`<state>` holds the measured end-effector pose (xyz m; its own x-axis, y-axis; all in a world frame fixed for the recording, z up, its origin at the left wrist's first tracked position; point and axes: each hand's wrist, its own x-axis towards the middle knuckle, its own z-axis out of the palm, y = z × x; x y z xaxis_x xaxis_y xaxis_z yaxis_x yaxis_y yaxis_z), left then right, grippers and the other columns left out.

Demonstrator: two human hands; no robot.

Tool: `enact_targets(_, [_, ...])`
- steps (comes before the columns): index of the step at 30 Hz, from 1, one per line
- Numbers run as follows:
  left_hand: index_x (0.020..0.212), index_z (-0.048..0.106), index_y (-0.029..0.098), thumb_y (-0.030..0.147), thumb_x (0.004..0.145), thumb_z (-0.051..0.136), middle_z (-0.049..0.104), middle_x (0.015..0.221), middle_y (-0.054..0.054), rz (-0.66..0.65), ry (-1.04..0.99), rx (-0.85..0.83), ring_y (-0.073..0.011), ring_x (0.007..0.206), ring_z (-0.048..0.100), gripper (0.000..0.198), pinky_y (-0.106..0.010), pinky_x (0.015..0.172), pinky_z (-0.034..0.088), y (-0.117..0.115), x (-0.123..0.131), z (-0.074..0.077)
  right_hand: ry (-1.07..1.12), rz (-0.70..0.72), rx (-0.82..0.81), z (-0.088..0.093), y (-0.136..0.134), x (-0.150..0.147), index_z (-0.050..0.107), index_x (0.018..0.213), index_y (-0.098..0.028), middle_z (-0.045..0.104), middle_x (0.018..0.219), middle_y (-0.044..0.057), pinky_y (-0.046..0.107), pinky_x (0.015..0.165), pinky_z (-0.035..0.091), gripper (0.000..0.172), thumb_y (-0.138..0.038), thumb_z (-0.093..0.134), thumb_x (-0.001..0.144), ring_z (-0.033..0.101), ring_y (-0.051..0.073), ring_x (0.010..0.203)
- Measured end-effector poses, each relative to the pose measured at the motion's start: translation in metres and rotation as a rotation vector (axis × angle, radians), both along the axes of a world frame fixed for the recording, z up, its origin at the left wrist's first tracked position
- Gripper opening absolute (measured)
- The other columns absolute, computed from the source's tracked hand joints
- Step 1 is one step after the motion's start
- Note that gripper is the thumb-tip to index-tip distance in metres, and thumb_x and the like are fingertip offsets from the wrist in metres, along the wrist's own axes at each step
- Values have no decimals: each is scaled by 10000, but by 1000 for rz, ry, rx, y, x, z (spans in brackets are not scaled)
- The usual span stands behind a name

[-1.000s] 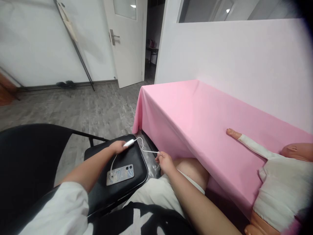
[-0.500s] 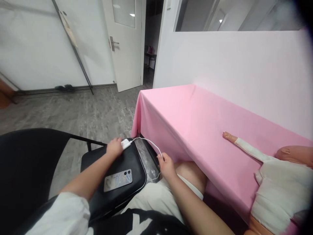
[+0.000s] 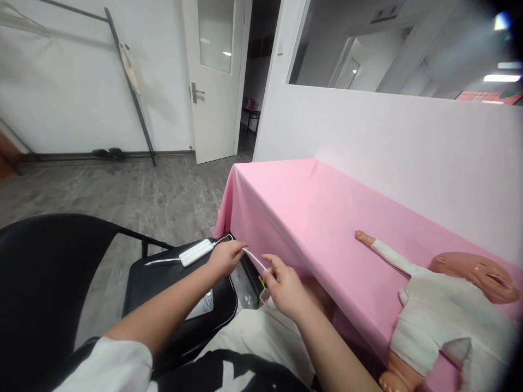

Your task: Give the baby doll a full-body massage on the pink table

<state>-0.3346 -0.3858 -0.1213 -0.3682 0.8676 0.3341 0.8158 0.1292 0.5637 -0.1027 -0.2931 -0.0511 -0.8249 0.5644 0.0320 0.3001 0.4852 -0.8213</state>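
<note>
A thin white cable stretches between my two hands. My left hand pinches it above the black chair seat, fingers together. My right hand, to the right over my lap, has thumb and finger closed on the same cable. On the seat lies a white rectangular block; the cable joins its right end, and a short white lead sticks out to the left. A phone in a pale patterned case rests on the seat too, partly covered by my left forearm.
At my right stands a table with a pink cloth. A baby doll in white clothes lies on it. A black chair back rises at the left. Farther off are a white door and a metal rack.
My left hand has left the white block on the seat and moved right onto the cable. My right hand stays on the cable. The view has tilted up slightly.
</note>
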Motion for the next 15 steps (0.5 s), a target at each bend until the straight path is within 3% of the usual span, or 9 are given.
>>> enact_targets(4, [1126,780,225,375,1009,480,787,1129,-74,110,10,46,-255,1051,716,355,-359,926,512,-21,-27,18,-23,51,-10,39,-16,31,649,1322,-287,738,901,15,261,650,496,374,-314,510,975,659,158,711])
enact_targets(8, [1057,791,225,410,993,496,794,1015,-52,202,-20,103,-241,956,719,354,-332,868,505,-39,-39,32,-31,79,-30,65,-34,60,645,1347,-345,749,948,21,298,702,558,374,-356,539,989,690,182,770])
enact_targets(13, [982,789,214,426,906,586,775,927,-45,371,-315,252,-229,874,699,304,-313,807,510,-47,-56,25,-48,121,-30,85,-49,105,621,1393,-429,707,1274,36,386,1022,590,393,-437,561,1004,695,228,1165])
enact_targets(15, [1014,775,201,462,872,607,763,903,-49,451,-467,310,-213,801,685,341,-304,758,523,-48,-64,18,-51,110,16,95,-54,126,640,1375,-447,706,1294,30,374,1042,590,387,-454,587,991,690,232,1190])
